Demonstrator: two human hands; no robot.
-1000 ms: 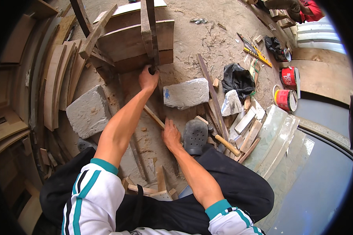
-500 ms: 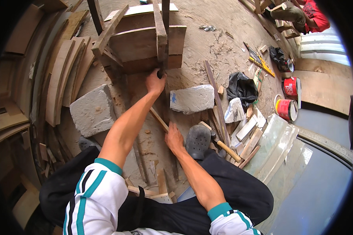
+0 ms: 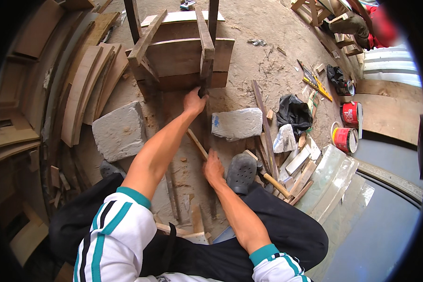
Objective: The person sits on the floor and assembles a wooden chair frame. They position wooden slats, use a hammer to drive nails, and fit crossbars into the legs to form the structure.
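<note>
A wooden frame like a chair, with curved slats (image 3: 183, 56), lies on the floor ahead of me; its long dark rails run back toward my lap. My left hand (image 3: 194, 102) is closed at the right rail, just below the slats, around something dark that I cannot make out. Nearer to me, my right hand (image 3: 214, 167) grips the lower end of a thin light wooden strip (image 3: 197, 144), which slants up and left between the rails. Pale blocks flank the frame: a large one (image 3: 119, 130) at left and a smaller one (image 3: 237, 124) at right.
A wooden-handled tool (image 3: 276, 185) lies beside my grey clog (image 3: 242, 174). Wood offcuts, a black plastic bag (image 3: 293, 113), a yellow-edged tool (image 3: 317, 82) and red cans (image 3: 346, 139) are at right. Curved boards (image 3: 87, 94) stack at left. Another person (image 3: 357, 28) is at upper right.
The view has shifted slightly, so everything sits a little farther right and lower. Both hands keep nearly the same places on the frame and the strip.
</note>
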